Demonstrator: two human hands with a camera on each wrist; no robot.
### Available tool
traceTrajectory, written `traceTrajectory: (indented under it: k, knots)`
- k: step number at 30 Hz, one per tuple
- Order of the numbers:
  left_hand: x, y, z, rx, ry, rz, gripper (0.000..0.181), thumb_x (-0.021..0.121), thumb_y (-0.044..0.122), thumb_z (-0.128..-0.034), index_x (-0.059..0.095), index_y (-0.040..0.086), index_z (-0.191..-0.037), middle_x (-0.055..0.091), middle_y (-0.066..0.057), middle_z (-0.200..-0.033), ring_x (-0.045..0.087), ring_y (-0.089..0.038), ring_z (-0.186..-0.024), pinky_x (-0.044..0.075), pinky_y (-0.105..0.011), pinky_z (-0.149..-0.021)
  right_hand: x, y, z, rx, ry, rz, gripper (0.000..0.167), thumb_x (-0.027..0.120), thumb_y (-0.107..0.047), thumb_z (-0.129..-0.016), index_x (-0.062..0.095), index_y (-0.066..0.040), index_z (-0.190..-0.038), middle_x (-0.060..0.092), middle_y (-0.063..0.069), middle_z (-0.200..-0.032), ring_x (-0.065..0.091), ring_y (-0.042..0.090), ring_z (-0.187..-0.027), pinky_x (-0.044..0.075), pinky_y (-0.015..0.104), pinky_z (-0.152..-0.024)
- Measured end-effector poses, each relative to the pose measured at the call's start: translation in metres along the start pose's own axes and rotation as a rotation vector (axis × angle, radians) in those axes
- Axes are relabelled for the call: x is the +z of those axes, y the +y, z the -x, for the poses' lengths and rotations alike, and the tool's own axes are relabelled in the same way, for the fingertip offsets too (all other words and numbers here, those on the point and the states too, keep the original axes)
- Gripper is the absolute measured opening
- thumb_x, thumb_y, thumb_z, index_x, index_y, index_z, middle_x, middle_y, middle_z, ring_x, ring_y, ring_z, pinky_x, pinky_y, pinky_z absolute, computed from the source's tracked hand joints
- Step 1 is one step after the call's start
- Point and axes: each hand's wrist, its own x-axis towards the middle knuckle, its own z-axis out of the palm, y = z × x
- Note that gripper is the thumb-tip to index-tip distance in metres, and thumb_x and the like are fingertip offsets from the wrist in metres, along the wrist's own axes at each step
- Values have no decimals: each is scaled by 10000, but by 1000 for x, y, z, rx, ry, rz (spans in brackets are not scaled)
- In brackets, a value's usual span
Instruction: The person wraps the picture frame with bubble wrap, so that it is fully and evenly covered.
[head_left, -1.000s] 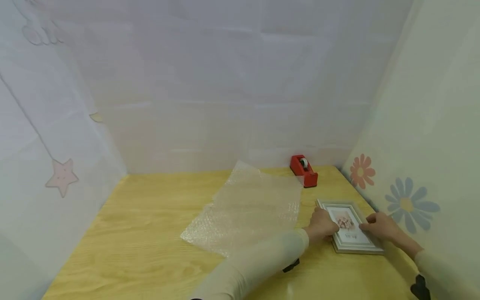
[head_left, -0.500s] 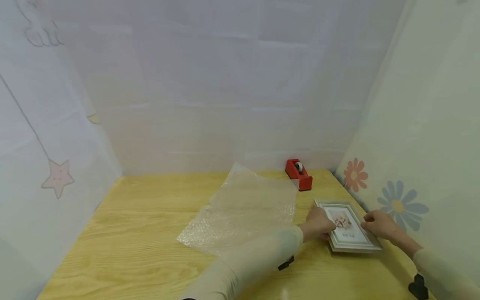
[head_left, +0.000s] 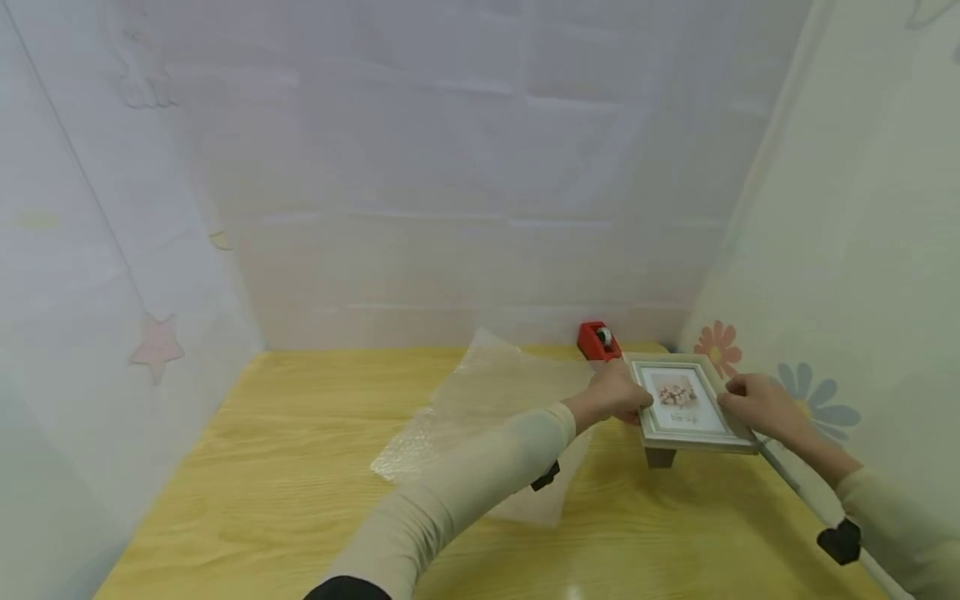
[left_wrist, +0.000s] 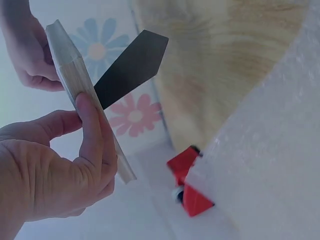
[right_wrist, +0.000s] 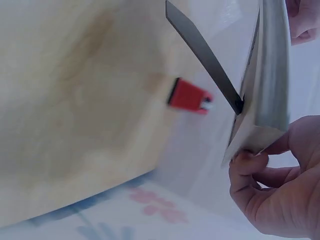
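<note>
1. Frame (head_left: 701, 423), pale and bordered in steps, is held above the desk (head_left: 262, 458) near its right end, face up, between the left hand (head_left: 613, 390) and the right hand (head_left: 767, 408).

2. Left hand pinches the frame's left side, the thumb on the front and the other fingers bent behind the edge, as the left wrist view shows.

3. Right hand grips the opposite side, its fingers curled against the edge in the right wrist view.

4. Behind glass or a clear cover, a print (head_left: 677, 396) of pinkish blossoms sits in a white margin, with a line of lettering too small to read.

5. Out from the frame's back juts a dark leg (left_wrist: 132, 67), swung away from the panel; from above, only its lower end shows beneath the near edge.

6. Bubble wrap (head_left: 498, 379), a clear sheet, lies spread on the desk to the left of the frame, partly hidden under the left sleeve (head_left: 465, 475).

7. Red tape dispenser (head_left: 592, 342), a white roll in its top, stands at the rear of the desk, just beyond the frame; whether the wrap's corner touches it cannot be told.

8. On the right wall, a red flower (head_left: 717, 346) and a blue flower (head_left: 828, 406) decorate the pale covering beside the right hand.
</note>
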Motion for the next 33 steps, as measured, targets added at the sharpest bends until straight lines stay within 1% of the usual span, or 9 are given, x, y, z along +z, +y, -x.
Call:
traceTrajectory:
  k: [4, 8, 10, 12, 15, 19, 21, 28, 33]
  knots:
    - [-33, 12, 2, 28, 41, 60, 151, 739, -80, -820, 604, -12, -830, 610, -104, -755, 704, -279, -579, 559, -329, -467, -9, -25, -23, -59, 26, 8, 269, 587, -83, -931, 536, -93, -668, 451, -21, -597, 380, 149, -540, 311, 311, -513]
    - [-68, 18, 5, 64, 23, 68, 115, 702, -103, -842, 664, -62, -943, 643, -100, -764, 673, -224, -577, 570, -327, -499, -12, -48, -42, -102, 34, -17, 275, 574, -140, -973, 606, -3, -737, 588, 146, -686, 465, 226, -598, 354, 343, -569]
    - [-87, 18, 6, 78, -27, 77, 175, 671, -120, -855, 677, -91, -1027, 664, -112, -770, 652, -218, -582, 589, -357, -556, -12, -61, -49, -123, 20, -45, 278, 573, -159, -986, 668, 55, -837, 651, 246, -879, 579, 370, -817, 449, 438, -708]
    - [-106, 17, 8, 90, -84, 78, 235, 643, -124, -871, 662, -104, -1104, 674, -121, -793, 634, -213, -599, 602, -401, -637, -10, -73, -57, -146, 19, -61, 288, 578, -172, -990, 713, 79, -950, 676, 282, -1025, 562, 493, -1031, 391, 595, -958]
    - [-135, 16, 10, 85, -126, 60, 217, 633, -108, -888, 651, -107, -1104, 683, -142, -818, 629, -215, -617, 595, -455, -743, -6, -93, -70, -137, -8, -64, 267, 596, -211, -984, 746, 6, -944, 695, 169, -963, 474, 544, -1103, 296, 709, -925]
    - [-158, 16, 14, 73, -138, 26, 139, 644, -77, -902, 662, -81, -1040, 694, -150, -832, 633, -215, -627, 598, -428, -736, -2, -110, -79, -86, -36, -118, 234, 623, -211, -967, 764, -25, -965, 697, 64, -854, 553, 337, -833, 422, 474, -683]
    - [-167, 16, 17, 69, -135, 19, 121, 645, -69, -903, 667, -78, -1021, 692, -147, -827, 624, -206, -624, 600, -395, -706, 2, -117, -83, -77, -55, -179, 244, 632, -175, -965, 752, 31, -1020, 705, 91, -874, 588, 236, -730, 477, 375, -629]
    - [-192, 3, 24, 45, -45, -32, 41, 657, -77, -875, 663, -80, -916, 639, -127, -755, 582, -184, -578, 596, -348, -641, 32, -136, -99, -67, -56, -251, 283, 665, -181, -963, 734, 78, -1057, 700, 177, -978, 619, 221, -759, 513, 332, -625]
    - [-209, -23, 19, 31, 3, -83, 104, 686, -53, -885, 674, -115, -802, 655, -156, -759, 585, -209, -587, 593, -345, -612, 65, -142, -112, -45, -66, -341, 188, 659, -159, -950, 729, 12, -914, 628, 76, -757, 534, 183, -607, 457, 326, -518]
